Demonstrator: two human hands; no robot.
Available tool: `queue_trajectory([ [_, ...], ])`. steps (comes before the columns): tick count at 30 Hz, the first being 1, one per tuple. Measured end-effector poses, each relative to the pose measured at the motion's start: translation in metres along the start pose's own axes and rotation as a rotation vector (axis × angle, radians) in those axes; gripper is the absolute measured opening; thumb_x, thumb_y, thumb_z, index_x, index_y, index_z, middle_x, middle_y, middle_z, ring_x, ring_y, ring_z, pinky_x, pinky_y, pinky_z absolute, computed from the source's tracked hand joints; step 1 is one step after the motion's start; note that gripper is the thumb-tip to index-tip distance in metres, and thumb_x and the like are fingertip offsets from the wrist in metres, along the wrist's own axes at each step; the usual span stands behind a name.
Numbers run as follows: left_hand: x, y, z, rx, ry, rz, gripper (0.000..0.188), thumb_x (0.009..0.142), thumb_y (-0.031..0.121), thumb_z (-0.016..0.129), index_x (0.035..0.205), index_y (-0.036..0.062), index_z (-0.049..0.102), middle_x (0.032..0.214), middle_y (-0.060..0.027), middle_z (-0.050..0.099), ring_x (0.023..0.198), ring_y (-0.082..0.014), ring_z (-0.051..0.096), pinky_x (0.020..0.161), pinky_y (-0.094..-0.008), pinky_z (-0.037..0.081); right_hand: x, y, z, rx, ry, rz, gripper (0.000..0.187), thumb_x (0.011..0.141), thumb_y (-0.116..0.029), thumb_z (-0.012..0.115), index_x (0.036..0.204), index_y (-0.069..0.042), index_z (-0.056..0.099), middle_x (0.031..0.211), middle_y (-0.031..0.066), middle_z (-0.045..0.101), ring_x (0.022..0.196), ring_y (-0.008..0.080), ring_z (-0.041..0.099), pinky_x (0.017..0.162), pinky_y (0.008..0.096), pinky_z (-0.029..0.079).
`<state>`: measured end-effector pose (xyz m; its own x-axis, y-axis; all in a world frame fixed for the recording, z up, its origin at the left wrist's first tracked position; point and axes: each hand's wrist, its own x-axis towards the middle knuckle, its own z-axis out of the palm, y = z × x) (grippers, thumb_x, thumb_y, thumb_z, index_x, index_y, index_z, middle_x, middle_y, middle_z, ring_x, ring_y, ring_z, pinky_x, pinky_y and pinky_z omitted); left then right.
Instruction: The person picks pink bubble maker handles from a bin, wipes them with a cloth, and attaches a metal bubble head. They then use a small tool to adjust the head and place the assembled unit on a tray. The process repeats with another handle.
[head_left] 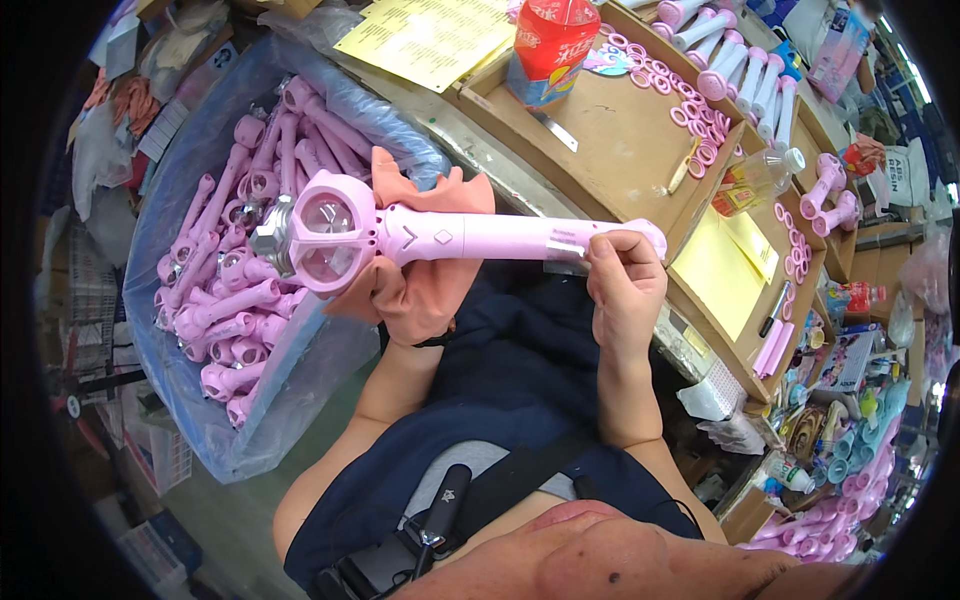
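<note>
A pink toy wand [490,233] lies level across my view, its round head with clear windows and a faceted silver tip at the left. An orange cloth [455,285] wraps behind and under the wand near its head. My left hand [415,325], closed around the wand through this cloth, is mostly hidden by it. Close to the wand's right end, my right hand [628,280] pinches the handle between thumb and fingers, beside a small clear label [567,247] with print on it.
On my left, a blue plastic-lined bin [190,420] holds many similar pink wands. A cardboard tray [610,150] at the right carries pink rings [690,110], a red-and-blue pouch [553,50] and a metal blade [556,131]. Yellow sheets [425,40] and a plastic bottle [755,182] stand nearby.
</note>
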<state>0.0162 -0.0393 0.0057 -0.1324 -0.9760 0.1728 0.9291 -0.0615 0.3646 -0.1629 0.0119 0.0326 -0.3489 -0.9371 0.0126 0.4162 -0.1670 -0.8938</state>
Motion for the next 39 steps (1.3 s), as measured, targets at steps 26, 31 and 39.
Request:
queue_trajectory([
  [26, -0.016, 0.012, -0.014, -0.198, 0.058, -0.093, 0.120, 0.059, 0.010, 0.090, 0.154, 0.0164, 0.018, 0.162, -0.0037, 0.008, 0.149, -0.0242, 0.006, 0.120, -0.0539, -0.001, -0.004, 0.006, 0.008, -0.296, -0.004, -0.116, 0.010, 0.089, -0.006, 0.070, 0.092, 0.001, 0.064, 0.075, -0.0051, 0.060, 0.062, -0.0012, 0.047, 0.055, 0.0140, 0.035],
  [31, -0.017, 0.008, -0.014, -0.115, 0.013, -0.052, 0.118, 0.066, 0.020, 0.088, 0.155, 0.0217, 0.011, 0.162, -0.0030, 0.006, 0.148, -0.0250, 0.008, 0.119, -0.0554, 0.001, -0.002, 0.009, 0.007, -0.326, 0.007, -0.133, 0.009, 0.089, -0.006, 0.070, 0.091, 0.001, 0.064, 0.075, -0.0048, 0.061, 0.061, -0.0011, 0.047, 0.055, 0.0143, 0.035],
  [39, -0.019, 0.007, -0.031, -1.094, -0.124, -0.212, 0.107, 0.069, 0.027, 0.085, 0.154, 0.0214, 0.020, 0.161, -0.0075, 0.011, 0.148, -0.0268, 0.008, 0.119, -0.0551, -0.001, -0.006, 0.015, 0.009, -0.857, 0.137, -0.302, 0.042, 0.078, -0.014, 0.081, 0.110, 0.000, 0.057, 0.078, 0.0018, 0.057, 0.059, 0.0064, 0.048, 0.053, 0.0203, 0.040],
])
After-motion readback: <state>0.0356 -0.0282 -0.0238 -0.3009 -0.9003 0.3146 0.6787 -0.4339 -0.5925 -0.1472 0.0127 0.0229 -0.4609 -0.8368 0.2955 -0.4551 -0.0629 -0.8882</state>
